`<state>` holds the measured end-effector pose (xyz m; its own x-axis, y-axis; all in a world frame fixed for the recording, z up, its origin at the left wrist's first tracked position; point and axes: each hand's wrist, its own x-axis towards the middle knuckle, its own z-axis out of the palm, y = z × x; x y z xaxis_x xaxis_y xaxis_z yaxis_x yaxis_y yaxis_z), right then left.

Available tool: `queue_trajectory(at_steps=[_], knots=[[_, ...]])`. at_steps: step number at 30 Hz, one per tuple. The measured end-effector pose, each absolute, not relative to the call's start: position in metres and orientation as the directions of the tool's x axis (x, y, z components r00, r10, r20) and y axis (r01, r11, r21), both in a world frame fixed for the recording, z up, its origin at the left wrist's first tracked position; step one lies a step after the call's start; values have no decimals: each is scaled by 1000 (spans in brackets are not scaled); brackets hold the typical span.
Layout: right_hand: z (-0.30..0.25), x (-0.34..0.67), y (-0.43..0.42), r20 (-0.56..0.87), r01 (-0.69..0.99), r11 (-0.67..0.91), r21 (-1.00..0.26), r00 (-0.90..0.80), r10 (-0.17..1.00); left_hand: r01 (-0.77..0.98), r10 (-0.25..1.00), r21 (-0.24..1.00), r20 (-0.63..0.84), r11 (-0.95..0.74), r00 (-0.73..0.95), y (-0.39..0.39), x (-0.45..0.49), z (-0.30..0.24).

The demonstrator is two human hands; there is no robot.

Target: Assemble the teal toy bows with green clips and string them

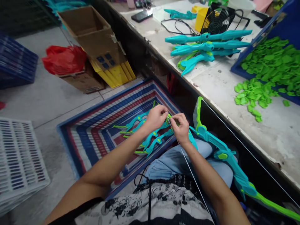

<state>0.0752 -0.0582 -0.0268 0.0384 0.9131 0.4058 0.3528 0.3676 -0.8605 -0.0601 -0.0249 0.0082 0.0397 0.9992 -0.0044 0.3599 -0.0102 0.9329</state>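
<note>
Left grip (pixel 157 118) and right grip (pixel 181 128) met nearly fingertip to fingertip in the head view, both closed in a fine pinch on a white string (pixel 196 183) beside a small green tip (pixel 169 115). Exactly which fingers bore on the string and which on the tip was too small to tell. From the pinch, the string ran down past the right wrist toward the wearer's body.

Right of the right grip, a teal bow (pixel 240 175) with lime ends slanted by the knees of the light blue jeans (pixel 164 165), a second white cord stretched straight from its upper end.

Beneath the left grip and off to its left stood a striped basket (pixel 84 140) in red, white and blue; several teal-and-lime bows (pixel 159 140) lay inside it.

Farther left of the grips were a white slotted crate (pixel 21 162) and a dark blue crate (pixel 16 62); beyond them, a red bag (pixel 64 59), a cardboard box (pixel 98 40) and a yellow bin (pixel 114 75).

Ahead and right of the grips, the counter (pixel 225 84) carried stacked teal parts (pixel 206 37), a black fan (pixel 217 20), a phone (pixel 142 16), and loose lime pieces (pixel 254 93) spilling from a tilted blue bin (pixel 290 18).
</note>
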Motion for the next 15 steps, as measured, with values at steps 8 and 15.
queue_trajectory(at_steps=[8, 15], knots=[[-15, 71, -48, 418, 278, 365, -889, 164, 893, -114, 978, 971, -209, 211, 30, -37, -50, 15], [-23, 69, -50, 472, 358, 405, -842, 124, 873, -128, 915, 920, -337, 370, 223, -28, -63, 23]])
